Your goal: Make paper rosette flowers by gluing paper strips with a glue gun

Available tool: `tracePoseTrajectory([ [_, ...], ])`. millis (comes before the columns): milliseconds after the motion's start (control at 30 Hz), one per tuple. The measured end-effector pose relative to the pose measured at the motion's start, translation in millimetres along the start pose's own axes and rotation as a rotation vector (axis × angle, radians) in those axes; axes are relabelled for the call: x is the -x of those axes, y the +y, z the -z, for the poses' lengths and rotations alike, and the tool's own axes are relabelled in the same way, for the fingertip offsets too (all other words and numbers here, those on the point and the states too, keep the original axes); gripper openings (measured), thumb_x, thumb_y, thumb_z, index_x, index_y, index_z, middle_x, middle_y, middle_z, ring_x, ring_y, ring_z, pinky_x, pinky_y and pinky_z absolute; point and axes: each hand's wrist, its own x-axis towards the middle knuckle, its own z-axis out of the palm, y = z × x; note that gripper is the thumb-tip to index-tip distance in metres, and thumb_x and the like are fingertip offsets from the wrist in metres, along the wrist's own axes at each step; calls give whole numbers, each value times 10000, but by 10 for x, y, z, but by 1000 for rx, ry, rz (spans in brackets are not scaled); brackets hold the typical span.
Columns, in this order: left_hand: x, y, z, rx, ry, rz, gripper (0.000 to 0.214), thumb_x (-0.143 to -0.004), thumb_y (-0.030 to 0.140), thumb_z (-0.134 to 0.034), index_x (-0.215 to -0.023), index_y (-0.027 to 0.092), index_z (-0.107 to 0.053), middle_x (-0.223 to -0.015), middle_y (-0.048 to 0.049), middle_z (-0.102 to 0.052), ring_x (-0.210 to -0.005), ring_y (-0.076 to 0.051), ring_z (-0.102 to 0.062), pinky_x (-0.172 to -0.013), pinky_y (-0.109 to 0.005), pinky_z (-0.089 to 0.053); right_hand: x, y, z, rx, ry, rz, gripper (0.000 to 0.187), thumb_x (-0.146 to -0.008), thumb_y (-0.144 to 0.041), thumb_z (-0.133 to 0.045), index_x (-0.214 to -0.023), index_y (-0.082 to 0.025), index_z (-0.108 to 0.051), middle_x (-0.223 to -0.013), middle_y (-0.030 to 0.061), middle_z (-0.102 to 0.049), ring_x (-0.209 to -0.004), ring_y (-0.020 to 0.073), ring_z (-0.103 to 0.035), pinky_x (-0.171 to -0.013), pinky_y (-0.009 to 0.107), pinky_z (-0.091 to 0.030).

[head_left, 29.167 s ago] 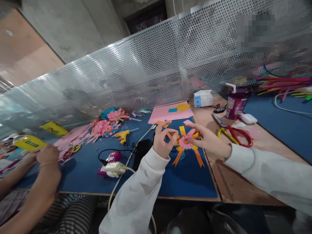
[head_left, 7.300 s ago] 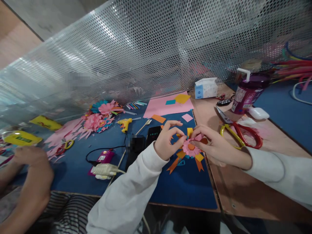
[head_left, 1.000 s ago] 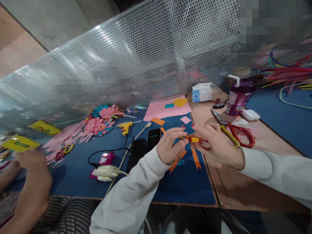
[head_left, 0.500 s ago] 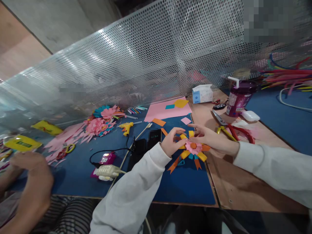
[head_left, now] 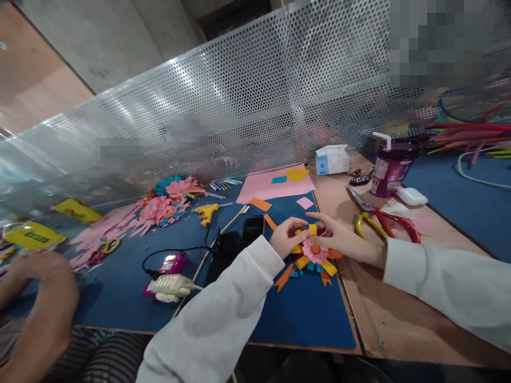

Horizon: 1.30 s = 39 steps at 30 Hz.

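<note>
A paper flower (head_left: 315, 250) with a pink middle, an orange centre, yellow loops and orange and blue tails is between my hands, over the blue table mat (head_left: 303, 319). My left hand (head_left: 288, 238) pinches its upper left side, fingers curled at a yellow loop. My right hand (head_left: 339, 234) grips it from the upper right, fingers bent round the far edge. Parts of the loops are hidden behind my fingers. Just beyond lie an orange paper strip (head_left: 261, 205) and a pink paper diamond (head_left: 305, 202).
Red-handled scissors (head_left: 395, 223) and a purple cup (head_left: 393, 170) with a straw stand right. A yellow glue gun (head_left: 206, 214), a power strip (head_left: 167, 271) and a black phone (head_left: 252, 229) lie left. A co-worker's arm (head_left: 51, 303) is far left. A perforated metal screen (head_left: 239, 96) rises behind.
My left hand has closed in slightly rightward on the flower's upper loops. The view has shifted a little, and the co-worker's arm has moved slightly left.
</note>
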Motion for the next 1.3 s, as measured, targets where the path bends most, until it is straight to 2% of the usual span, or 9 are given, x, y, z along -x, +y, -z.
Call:
tracePoseTrajectory([
  [167,0,24,12,34,-1,44,173,-688,239,-674,-808,145,-593,-784,-20,-624,-734,-123,-574,-690,-260,-438,-28,99,-29,-84,-23,27,630,-763,-285,-602,-1316,-151,-331,-808,8,-601,-701,137,-614,-640,305,-514],
  [367,32,70,-11,53,30,70,123,-694,238,-643,-719,153,-557,-698,8,-573,-648,-96,-518,-632,-234,-411,-32,148,-12,-177,-53,-11,702,-728,-283,-641,-1335,-154,-312,-827,15,-610,-713,141,-618,-634,294,-499],
  [633,47,96,-30,103,13,110,157,-697,303,-620,-695,166,-543,-651,20,-530,-600,-93,-480,-552,-219,-386,-8,103,23,-136,-58,1,673,-738,-267,-643,-1331,-173,-339,-734,-27,-558,-655,124,-589,-568,265,-476],
  [800,38,86,-31,92,23,114,229,-672,372,-630,-683,165,-532,-662,20,-531,-605,-99,-473,-572,-238,-381,12,63,10,-203,-48,-19,666,-746,-245,-641,-1331,-171,-331,-806,4,-600,-706,132,-612,-607,274,-494],
  [1067,31,75,-16,113,2,118,249,-658,387,-626,-702,163,-526,-690,22,-525,-632,-97,-480,-579,-234,-375,17,33,11,-270,-61,-54,703,-722,-239,-657,-1337,-160,-325,-832,15,-598,-722,139,-609,-613,273,-481],
  [1300,23,37,-6,107,-7,153,300,-655,439,-621,-701,162,-517,-634,42,-505,-533,-72,-430,-525,-223,-325,8,38,28,-235,-91,-72,682,-725,-251,-659,-1326,-158,-353,-791,7,-605,-680,127,-589,-567,250,-451],
])
